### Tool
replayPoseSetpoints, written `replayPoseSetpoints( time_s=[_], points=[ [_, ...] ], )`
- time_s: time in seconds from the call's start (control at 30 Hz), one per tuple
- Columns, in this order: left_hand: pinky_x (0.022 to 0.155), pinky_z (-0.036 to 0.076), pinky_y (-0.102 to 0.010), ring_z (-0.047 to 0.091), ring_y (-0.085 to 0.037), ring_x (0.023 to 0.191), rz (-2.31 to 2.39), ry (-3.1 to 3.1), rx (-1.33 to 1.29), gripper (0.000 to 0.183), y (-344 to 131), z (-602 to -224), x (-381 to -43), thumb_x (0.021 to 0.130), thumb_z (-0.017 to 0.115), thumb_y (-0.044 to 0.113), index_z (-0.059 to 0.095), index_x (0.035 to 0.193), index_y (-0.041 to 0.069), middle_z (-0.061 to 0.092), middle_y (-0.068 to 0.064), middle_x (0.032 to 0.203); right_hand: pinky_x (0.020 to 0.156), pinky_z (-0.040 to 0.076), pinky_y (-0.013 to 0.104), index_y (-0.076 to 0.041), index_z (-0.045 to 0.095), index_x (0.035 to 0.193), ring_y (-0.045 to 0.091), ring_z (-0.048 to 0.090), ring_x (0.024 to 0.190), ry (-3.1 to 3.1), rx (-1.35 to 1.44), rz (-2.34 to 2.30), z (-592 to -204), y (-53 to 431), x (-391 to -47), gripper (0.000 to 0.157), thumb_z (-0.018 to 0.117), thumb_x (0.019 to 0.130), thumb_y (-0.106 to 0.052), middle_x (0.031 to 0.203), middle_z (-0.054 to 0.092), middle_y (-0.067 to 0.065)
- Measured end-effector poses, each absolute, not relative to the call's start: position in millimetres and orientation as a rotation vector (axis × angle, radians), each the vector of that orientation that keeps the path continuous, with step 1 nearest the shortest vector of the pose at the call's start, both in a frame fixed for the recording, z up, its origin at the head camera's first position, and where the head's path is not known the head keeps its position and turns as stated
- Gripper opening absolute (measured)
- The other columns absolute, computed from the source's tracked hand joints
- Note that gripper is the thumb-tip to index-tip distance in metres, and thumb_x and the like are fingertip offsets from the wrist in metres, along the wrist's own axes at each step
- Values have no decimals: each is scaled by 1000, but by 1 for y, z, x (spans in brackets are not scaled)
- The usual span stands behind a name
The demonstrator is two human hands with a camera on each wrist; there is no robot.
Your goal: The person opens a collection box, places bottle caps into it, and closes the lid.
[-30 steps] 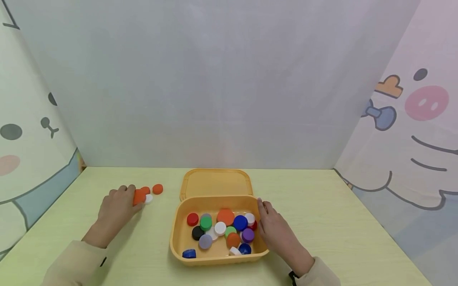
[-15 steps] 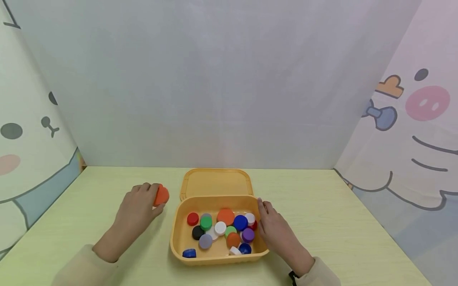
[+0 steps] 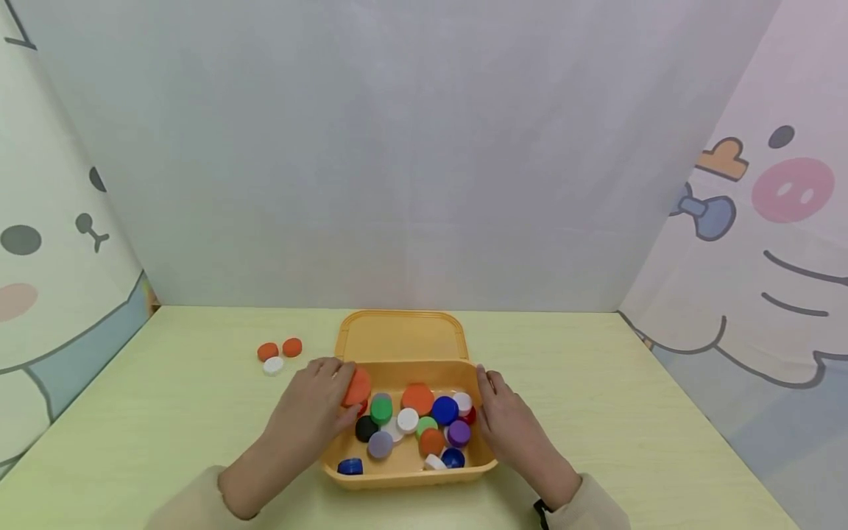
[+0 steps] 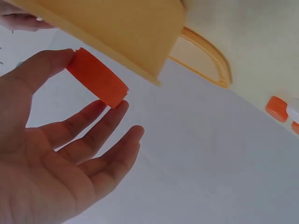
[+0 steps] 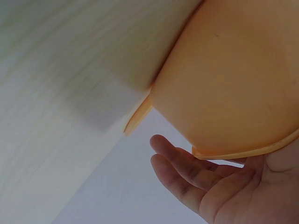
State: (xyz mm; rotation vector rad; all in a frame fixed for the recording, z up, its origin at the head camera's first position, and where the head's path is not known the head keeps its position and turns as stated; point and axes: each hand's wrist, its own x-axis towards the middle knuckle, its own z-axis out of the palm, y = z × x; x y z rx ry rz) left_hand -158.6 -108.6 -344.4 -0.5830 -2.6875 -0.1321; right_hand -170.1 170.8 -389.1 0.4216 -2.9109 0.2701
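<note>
My left hand pinches a large orange bottle cap between thumb and fingertips, over the left edge of a yellow box. In the left wrist view the cap is tilted, just outside the box wall. Inside the box lie several bottle caps: a large orange cap, a blue cap, a purple cap and a black cap among them. A red cap is mostly hidden behind my left hand. My right hand rests on the right rim, its fingers relaxed; its thumb is hidden in the right wrist view.
On the table, left of the box, sit two small orange caps and a white cap. A yellow lid lies directly behind the box. A grey curtain stands along the back, with cartoon-printed cloths at both sides.
My left hand has picked the large orange cap off the group at the left and carried it rightward to the box. The right hand has stayed on the rim.
</note>
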Motion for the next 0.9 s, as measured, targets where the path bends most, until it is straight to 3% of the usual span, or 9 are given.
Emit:
replayPoseSetpoints(
  time_s=[0.43,0.67,0.9],
  points=[
    [90,45,-40,54,-22,98,-169,-2716,-827,46,-70,-360,-144,72,74,39,60,108,12,59,-2,96,82,52,41,4,36,137,28,59,92,-2907,428,263,-388,170,-169,54,54,89,-13,124,48,20],
    [97,42,-44,52,-24,107,-257,-2910,-864,53,-60,-360,-143,74,73,38,58,118,13,61,-2,109,82,52,40,3,35,137,29,60,93,-2913,420,267,-387,170,-169,54,54,89,-14,125,48,20],
    [98,42,-42,51,-22,109,-310,-2917,-956,49,-62,-363,-148,76,72,36,56,117,16,58,-1,112,83,52,42,3,36,137,29,60,94,-2918,416,278,-387,170,-169,53,53,89,-14,124,48,20]
  ],
)
